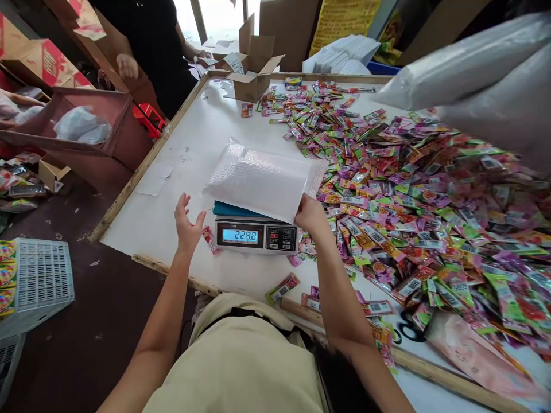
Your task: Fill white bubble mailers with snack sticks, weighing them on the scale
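Observation:
A white bubble-wrap bag [262,180] lies across a small digital scale [256,234] whose lit display reads 229.8. My right hand [310,215] grips the bag's near right corner. My left hand [187,225] hovers open just left of the scale, fingers spread, touching nothing. A small red packet [210,239] lies on the table between my left hand and the scale.
A big heap of colourful snack packets [413,189] covers the right of the white table [193,137]. An open cardboard box [253,69] stands at the far edge. Another person in black [150,46] stands at the far left. White baskets [37,281] sit on the floor.

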